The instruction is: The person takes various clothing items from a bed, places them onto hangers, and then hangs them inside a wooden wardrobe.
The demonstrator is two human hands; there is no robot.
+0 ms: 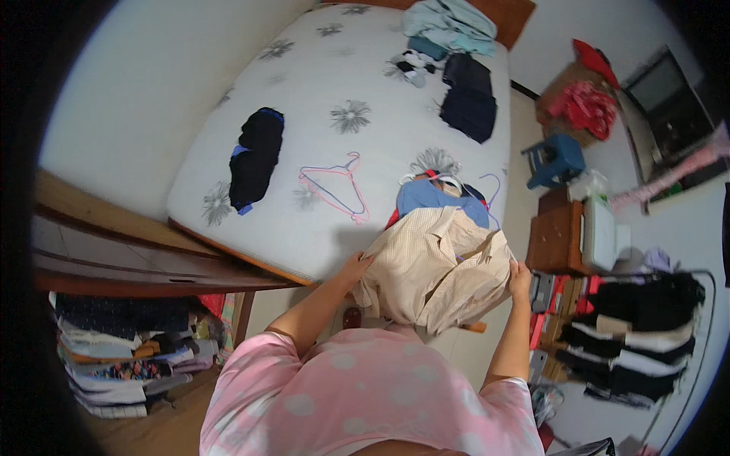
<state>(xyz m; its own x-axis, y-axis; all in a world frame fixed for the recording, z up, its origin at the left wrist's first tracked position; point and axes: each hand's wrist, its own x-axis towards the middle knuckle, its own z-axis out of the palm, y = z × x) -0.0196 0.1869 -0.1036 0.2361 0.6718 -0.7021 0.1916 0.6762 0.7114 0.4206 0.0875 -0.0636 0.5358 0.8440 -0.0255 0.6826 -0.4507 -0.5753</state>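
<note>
A beige checked button shirt is stretched between my two hands at the near edge of the bed. My left hand pinches its left side, and my right hand is closed on the cloth at its right. Just beyond the shirt lies a blue garment on a small heap of clothes with several hangers among them. A purple hanger pokes out at the right of this heap. To the left, pink and blue hangers lie together on the sheet.
The bed has a white flowered sheet. A folded black garment lies at its left, dark trousers and a pale green blanket at the far right. Folded clothes fill a shelf at lower left. A blue stool stands right.
</note>
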